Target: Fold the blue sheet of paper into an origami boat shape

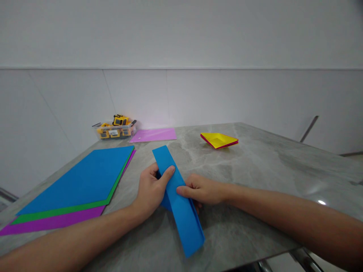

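Long folded bright-blue paper strip [181, 215] at centre to lower centre of frame, slanting from upper left to lower right, held up in front of the table. Layered edge visible along its right side; another blue flap shows beneath, behind the left hand.

Left hand [151, 187], left of centre: pinching the strip, thumb pressed flat on its upper face, fingers behind it, mostly hidden. Right hand [198, 189], right of centre: also pinching, thumb on the strip's right side, fingers tucked behind; exact fingertip contact can't be told. Both hands cover part of the strip.

Around: large blue paper sheet [85, 170] at left, lying over a green paper sheet [42, 217] and a purple paper sheet [62, 221], both showing along the near and right edges. Left forearm runs close along the near edge of this stack, at lower left.

Upper left, by the wall: clear plastic box [133, 130] with yellow-and-black toy vehicles [120, 121], white label on front. Just right of it, flat pink sheet [155, 135]. Right of centre, farther back: yellow-and-red folded paper piece [218, 139], well apart from the hands. All on grey marbled tabletop [261, 166]; white wall [181, 34] behind. Right forearm crosses the lower right.
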Demonstrator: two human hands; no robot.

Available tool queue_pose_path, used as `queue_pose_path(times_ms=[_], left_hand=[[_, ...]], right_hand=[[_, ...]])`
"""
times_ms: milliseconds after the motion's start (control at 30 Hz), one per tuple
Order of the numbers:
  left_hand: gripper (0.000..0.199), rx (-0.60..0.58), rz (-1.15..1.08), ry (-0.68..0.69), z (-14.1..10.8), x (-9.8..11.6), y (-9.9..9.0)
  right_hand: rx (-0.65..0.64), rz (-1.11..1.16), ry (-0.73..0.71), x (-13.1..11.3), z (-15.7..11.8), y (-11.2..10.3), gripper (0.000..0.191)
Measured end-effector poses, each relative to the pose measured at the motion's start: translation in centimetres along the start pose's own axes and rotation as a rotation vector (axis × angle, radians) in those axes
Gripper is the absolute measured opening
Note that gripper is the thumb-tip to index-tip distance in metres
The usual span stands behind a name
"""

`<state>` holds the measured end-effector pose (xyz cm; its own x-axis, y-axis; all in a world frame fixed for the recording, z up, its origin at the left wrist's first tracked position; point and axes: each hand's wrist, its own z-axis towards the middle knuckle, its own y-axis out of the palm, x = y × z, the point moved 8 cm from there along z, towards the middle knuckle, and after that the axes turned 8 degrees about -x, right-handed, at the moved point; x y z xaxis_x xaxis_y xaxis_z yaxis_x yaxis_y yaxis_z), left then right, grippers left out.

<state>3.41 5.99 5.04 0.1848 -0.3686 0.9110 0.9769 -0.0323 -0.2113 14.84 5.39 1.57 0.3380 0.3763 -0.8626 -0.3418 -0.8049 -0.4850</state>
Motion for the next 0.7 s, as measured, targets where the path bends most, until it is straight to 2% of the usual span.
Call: queue_pose_path(times_ms=[167,300,400,467,633,700], left_hand=[[0.032,0.015,0.030,0.011,0.0,0.1,-0.2],[0.032,-0.004,-0.008,-0.026,0.1,-0.3,-0.1],[0.032,-0.018,-0.027,-0.052,0.4,-0.7,0.0],[0.032,-0.007,-0.024,-0.084,0.6,-1.2,-0.1],[0.037,0.054,0.029,-0.291,1.3,-4.1,-1.0],[0.040,0.024,0.049,-0.325,1.5,-4.6,-1.0]], right_hand=[[-0.063,0.046,-0.043,-0.4,-0.2,0.6,0.063],[-0.044,0.055,-0.085,-0.4,-0.2,0.5,0.061],[-0.035,0.088,-0.061,0.2,0.0,0.4,0.061],[0.030,0.097,-0.022,0.7,0.1,-0.4,0.060],[0.403,-0.178,-0.047,-0.5,-1.6,-4.9,0.051],[0.415,-0.318,-0.028,-1.1,-2.1,-5.5,0.058]])
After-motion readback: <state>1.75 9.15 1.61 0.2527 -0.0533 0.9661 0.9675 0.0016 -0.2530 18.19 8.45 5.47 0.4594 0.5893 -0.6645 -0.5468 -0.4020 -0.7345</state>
